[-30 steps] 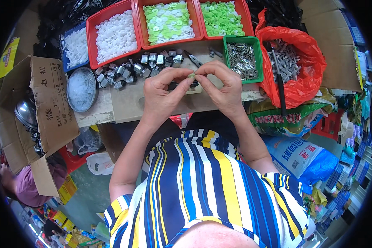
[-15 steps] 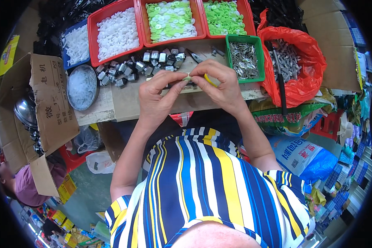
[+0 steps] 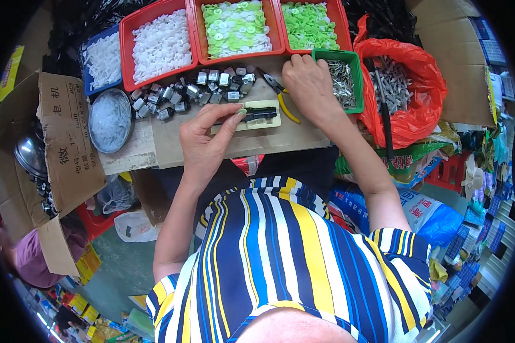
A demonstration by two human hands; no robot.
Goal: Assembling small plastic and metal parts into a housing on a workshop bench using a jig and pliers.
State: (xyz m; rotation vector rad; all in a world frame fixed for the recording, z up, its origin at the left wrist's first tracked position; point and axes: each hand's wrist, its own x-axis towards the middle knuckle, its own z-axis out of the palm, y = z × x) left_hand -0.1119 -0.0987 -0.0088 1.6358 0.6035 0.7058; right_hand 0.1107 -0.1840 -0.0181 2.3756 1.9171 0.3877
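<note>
My left hand is closed in a pinch on a small light green piece. Beneath those fingertips, a cream block on the bench carries a black plastic part. My right hand is over the left edge of a green tray of thin metal pins. Its fingers are curled under, so whatever they hold, if anything, is hidden. Yellow-handled pliers lie between the block and my right hand.
Red trays of white and green plastic pieces line the back. Small silver motors lie in front of them. A red bag of grey metal parts stands right; a metal dish and cardboard box sit left.
My hands have come apart. The right one has moved up and right to the pin tray, leaving the pliers on the bench. The left has lowered slightly, and the block shows.
</note>
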